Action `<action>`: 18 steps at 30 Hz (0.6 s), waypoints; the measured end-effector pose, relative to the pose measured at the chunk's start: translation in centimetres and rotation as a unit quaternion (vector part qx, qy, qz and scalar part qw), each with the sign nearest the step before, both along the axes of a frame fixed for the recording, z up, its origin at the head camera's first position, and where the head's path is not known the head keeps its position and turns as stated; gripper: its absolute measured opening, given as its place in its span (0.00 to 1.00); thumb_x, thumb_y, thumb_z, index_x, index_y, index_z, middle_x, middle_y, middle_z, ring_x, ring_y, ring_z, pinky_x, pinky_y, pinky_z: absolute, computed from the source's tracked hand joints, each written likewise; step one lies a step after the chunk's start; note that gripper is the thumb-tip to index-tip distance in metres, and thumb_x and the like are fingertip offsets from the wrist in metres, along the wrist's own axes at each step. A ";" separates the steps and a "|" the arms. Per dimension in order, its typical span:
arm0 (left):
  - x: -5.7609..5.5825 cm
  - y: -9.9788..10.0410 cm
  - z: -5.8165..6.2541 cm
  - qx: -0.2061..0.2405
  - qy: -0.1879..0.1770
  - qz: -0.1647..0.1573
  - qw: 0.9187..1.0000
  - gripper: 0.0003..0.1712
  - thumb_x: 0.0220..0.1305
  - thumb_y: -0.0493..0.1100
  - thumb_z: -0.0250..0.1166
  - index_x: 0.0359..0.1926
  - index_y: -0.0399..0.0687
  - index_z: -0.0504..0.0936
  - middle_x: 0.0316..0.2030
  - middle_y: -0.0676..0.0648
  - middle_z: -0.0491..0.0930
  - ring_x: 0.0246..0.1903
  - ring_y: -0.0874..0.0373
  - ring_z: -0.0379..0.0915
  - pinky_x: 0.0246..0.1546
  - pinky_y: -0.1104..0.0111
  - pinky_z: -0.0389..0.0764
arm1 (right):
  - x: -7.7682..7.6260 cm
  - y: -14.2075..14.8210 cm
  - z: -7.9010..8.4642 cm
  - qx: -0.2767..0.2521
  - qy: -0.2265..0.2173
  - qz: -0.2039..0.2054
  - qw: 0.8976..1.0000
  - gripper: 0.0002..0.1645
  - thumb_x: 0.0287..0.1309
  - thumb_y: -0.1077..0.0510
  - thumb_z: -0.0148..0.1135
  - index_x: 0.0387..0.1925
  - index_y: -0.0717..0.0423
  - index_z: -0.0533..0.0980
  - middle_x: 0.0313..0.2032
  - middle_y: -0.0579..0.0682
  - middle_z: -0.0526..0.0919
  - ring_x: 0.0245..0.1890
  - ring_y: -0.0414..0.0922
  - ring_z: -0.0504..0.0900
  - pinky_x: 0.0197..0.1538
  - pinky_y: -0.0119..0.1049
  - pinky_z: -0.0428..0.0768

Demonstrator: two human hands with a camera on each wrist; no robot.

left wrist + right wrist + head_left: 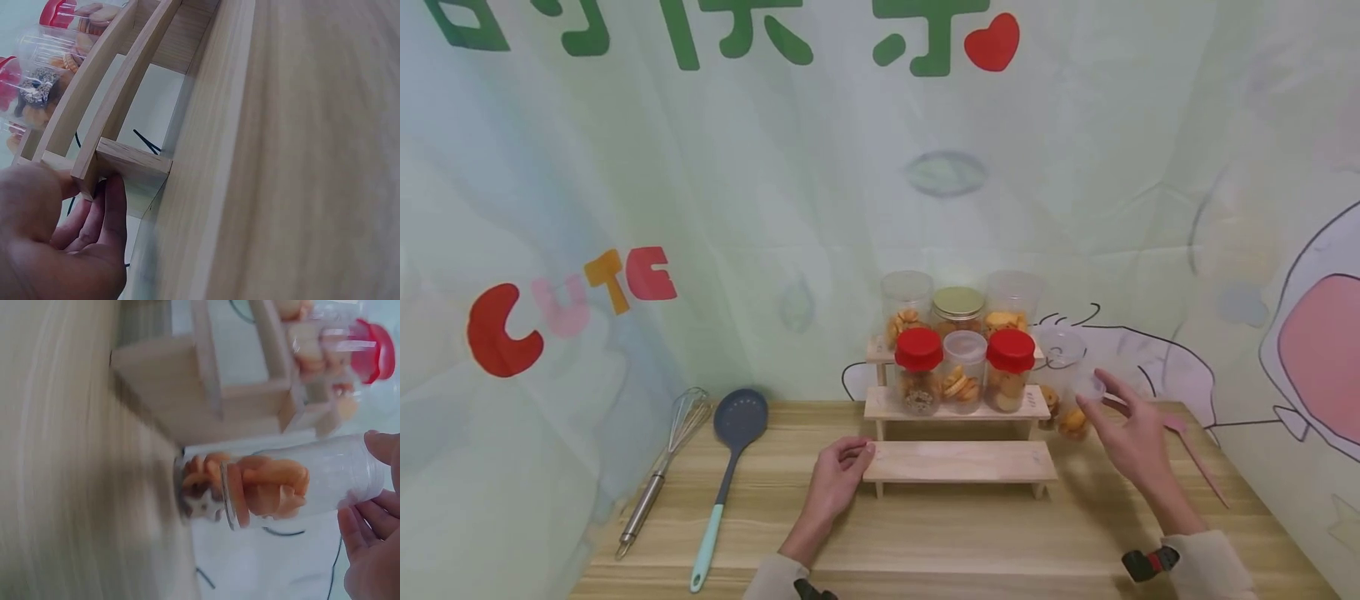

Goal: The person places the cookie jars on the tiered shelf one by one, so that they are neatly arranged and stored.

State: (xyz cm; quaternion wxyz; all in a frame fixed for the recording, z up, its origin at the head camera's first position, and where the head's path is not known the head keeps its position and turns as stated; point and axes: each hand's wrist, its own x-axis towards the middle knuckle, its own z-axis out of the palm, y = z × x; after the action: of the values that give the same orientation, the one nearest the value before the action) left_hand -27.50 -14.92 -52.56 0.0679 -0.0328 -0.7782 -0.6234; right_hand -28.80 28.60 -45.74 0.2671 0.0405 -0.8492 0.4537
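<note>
My right hand [1131, 437] pinches a clear jar [325, 481] near its rim, thumb on one side and fingers on the other. Cookies [272, 487] lie in its lower part, and its base stands off from the tabletop in the right wrist view. Behind it, another clear jar of cookies [199, 494] stands on the table beside the wooden stepped stand [958, 461]. With thumb above and fingers below, my left hand [838, 477] grips the left end of the stand's lowest step.
On the middle step stand two red-lidded jars [918, 371] [1010, 371] around a lidless jar [964, 375]. Two clear jars flank a gold-lidded jar [958, 304] on top. A whisk [662, 471] and slotted spatula [730, 467] lie left, a pink utensil [1195, 454] right; a printed curtain [790, 208] hangs behind.
</note>
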 end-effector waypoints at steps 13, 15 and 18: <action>-0.1 -0.2 0.0 0.003 0.012 -0.002 1.000 0.20 0.79 0.42 0.67 0.58 0.27 0.84 0.53 0.33 0.88 0.52 0.52 0.85 0.46 0.77 0.83 | 1.7 -3.5 1.3 0.029 0.076 0.012 0.997 0.31 0.64 0.57 0.79 0.66 0.58 0.81 0.62 0.59 0.86 0.50 0.19 0.74 0.58 0.12 0.70; -0.1 -0.1 0.0 0.003 0.009 -0.002 1.000 0.19 0.78 0.42 0.67 0.58 0.28 0.84 0.53 0.33 0.88 0.52 0.52 0.85 0.46 0.77 0.83 | 2.0 -4.0 1.5 0.021 0.079 0.034 0.996 0.30 0.65 0.58 0.79 0.66 0.58 0.81 0.62 0.58 0.86 0.51 0.21 0.76 0.59 0.11 0.71; -0.1 0.0 0.0 0.002 0.006 0.000 1.000 0.19 0.78 0.42 0.68 0.58 0.28 0.84 0.53 0.33 0.89 0.51 0.54 0.85 0.47 0.78 0.83 | 2.3 -5.2 1.7 0.019 0.076 0.063 0.995 0.30 0.65 0.58 0.78 0.67 0.57 0.81 0.62 0.56 0.86 0.52 0.22 0.78 0.59 0.13 0.75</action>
State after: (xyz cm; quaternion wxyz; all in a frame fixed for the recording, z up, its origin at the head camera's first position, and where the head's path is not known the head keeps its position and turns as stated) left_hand -27.63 -14.92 -52.55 0.0725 -0.0358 -0.7763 -0.6251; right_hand -26.55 23.44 -44.08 0.3009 0.1332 -0.8308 0.4488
